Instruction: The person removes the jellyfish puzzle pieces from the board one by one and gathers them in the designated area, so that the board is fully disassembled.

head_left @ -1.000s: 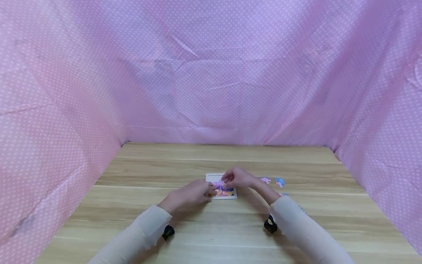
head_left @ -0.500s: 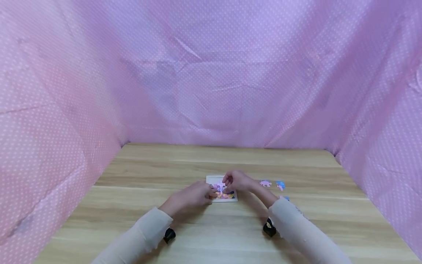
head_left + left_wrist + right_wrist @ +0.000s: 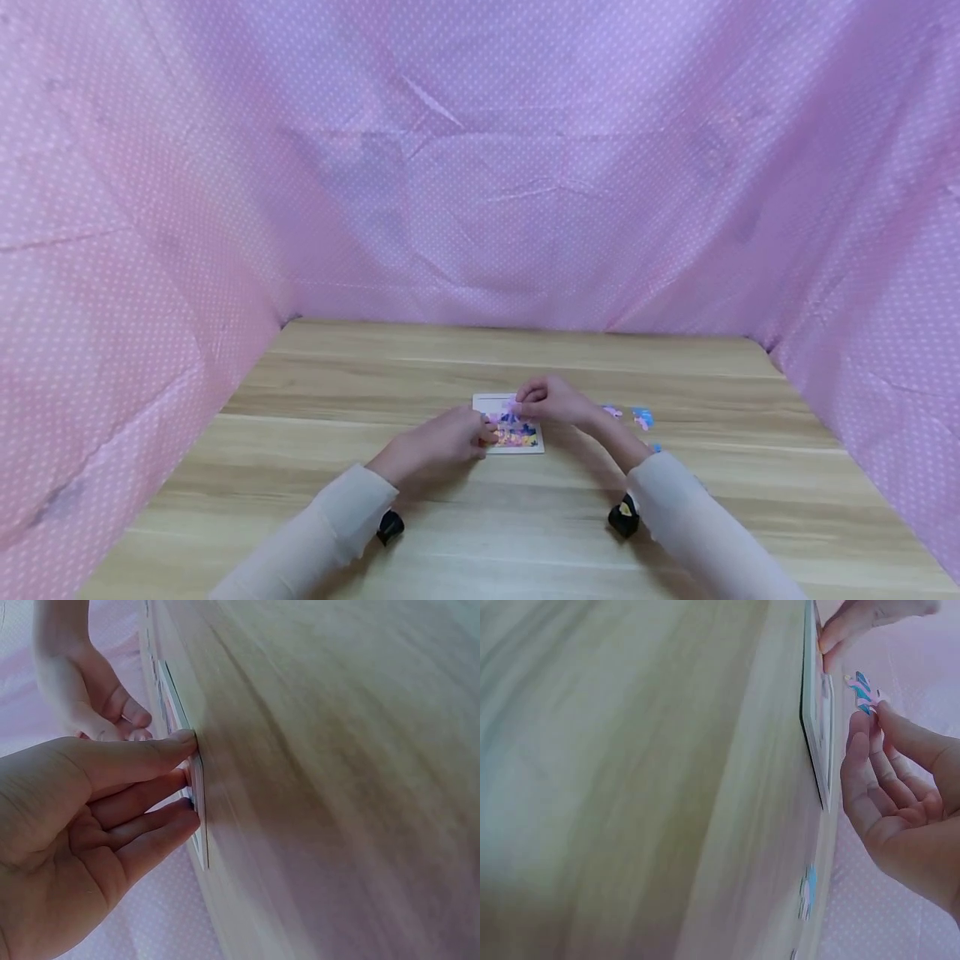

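Note:
A small puzzle tray [image 3: 514, 451] with a white rim lies on the wooden table, its lower part filled with colourful pieces. My left hand [image 3: 453, 435] is at the tray's left side. In the left wrist view, its thumb and fingertips [image 3: 187, 817] rest on the tray's edge and face. My right hand [image 3: 556, 400] is just above the tray's upper right part. Between thumb and forefinger it pinches a pink and blue puzzle piece [image 3: 862, 691], held clear of the tray in the right wrist view. The piece's lower end is hidden by the fingertips.
Right of the tray lie several loose puzzle pieces [image 3: 642, 417], partly hidden by the right forearm. The wooden table [image 3: 390, 367] is bordered by pink dotted cloth [image 3: 480, 208] at the back and both sides. Dark wrist cameras [image 3: 623, 517] sit beneath both sleeves.
My right hand has drawn back from the tray's middle, up and slightly right, with the puzzle piece still pinched. The left hand stays at the tray's left side. The head view has shifted slightly.

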The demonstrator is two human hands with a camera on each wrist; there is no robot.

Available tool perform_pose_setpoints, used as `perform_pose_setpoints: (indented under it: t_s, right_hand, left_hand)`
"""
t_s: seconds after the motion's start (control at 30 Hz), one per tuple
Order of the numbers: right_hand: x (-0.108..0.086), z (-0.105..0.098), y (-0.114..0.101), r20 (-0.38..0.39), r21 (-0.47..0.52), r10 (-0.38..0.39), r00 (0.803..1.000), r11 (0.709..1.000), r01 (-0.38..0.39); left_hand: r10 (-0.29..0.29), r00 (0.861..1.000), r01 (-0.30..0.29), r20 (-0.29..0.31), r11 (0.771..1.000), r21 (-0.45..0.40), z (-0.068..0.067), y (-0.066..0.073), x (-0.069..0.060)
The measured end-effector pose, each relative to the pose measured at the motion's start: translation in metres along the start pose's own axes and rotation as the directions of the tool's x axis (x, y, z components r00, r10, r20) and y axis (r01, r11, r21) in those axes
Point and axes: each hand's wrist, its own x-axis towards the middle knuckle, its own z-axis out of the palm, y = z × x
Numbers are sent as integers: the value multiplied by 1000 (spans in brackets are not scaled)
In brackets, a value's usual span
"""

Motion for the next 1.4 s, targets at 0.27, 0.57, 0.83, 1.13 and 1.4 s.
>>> perform_pose_setpoints:
  t_s: [0.27, 0.57, 0.83, 1.13, 1.4]
  right_hand:
    - [-26, -26, 10, -71, 55, 72, 995, 996, -68]
    - [-52, -60, 23, -52, 46, 80, 995, 996, -78]
    - [-76, -85, 34, -21, 46, 99, 995, 994, -98]
    - [-97, -94, 39, -8, 23, 170, 985, 985, -170]
    - [-104, -90, 44, 12, -22, 150, 989, 989, -150]
  left_hand:
    - [-9, 1000, 9, 19, 1000, 8, 1, 1, -1]
    - [7, 1000, -7, -22, 1000, 19, 0, 2, -1]
    - [41, 998, -39, -40, 998, 39, 1, 3, -1]
    - [41, 998, -38, -55, 998, 51, 3, 3, -4]
    - [11, 999, -8, -50, 998, 55, 4, 4, -5]
